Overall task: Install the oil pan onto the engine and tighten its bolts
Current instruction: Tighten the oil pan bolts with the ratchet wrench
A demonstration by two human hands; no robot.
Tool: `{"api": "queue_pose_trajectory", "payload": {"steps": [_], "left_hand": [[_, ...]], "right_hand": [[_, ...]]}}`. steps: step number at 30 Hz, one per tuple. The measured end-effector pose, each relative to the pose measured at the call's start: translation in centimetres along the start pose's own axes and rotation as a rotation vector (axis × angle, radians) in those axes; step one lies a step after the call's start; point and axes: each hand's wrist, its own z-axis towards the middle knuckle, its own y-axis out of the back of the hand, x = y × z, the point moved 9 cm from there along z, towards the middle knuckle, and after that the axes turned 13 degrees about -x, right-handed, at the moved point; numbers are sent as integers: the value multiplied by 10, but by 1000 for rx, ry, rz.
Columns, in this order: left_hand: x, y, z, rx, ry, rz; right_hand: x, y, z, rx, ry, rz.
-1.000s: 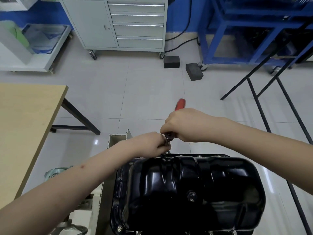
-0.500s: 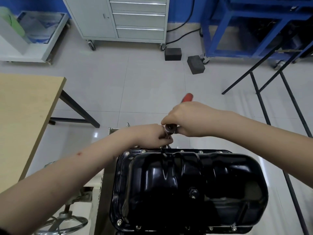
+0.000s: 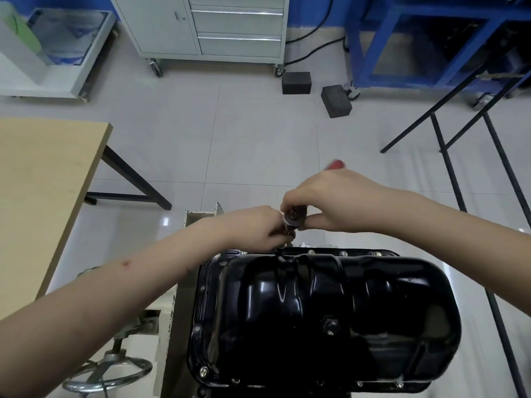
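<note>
Head view. Oil pan (image 3: pixel 324 311): seated on the engine, bolts along its rim, far-edge bolt being tightened; others' tightness unclear. Right hand (image 3: pixel 336 199) grips the red-handled ratchet (image 3: pixel 293 218); left hand (image 3: pixel 258 226) pinches its socket stem. Beyond pan: tiled floor (image 3: pixel 244 145), grey drawer cabinet (image 3: pixel 218 27). Left of pan: wooden table (image 3: pixel 40 182).

Left hand (image 3: pixel 255 226) and right hand (image 3: pixel 330 201) meet, each grip curled closed, forearms outstretched

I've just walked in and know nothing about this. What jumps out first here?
A big glossy black oil pan fills the lower middle, its rim dotted with bolts. Just above its far edge, the left hand and right hand meet around a red-handled ratchet. A pale wooden table sits at left.
</note>
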Motion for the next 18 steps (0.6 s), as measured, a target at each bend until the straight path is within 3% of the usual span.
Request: {"api": "queue_pose_trajectory", "payload": {"steps": [3,6,12,14,18], "left_hand": [[2,6,1,-96,51,2],[2,8,3,-147,58,38],[-2,-2,1,-6,22,-63],[0,-3,1,6,33,-59],[7,10,-2,-118,59,-46]], "right_hand": [[-5,-3,-2,-12,-53,-176],[-2,-6,-6,-58,-92,-191],[6,-3,-5,8,90,-39],[1,-3,-1,16,53,-102],[-6,-4,0,-4,-73,-230]]}}
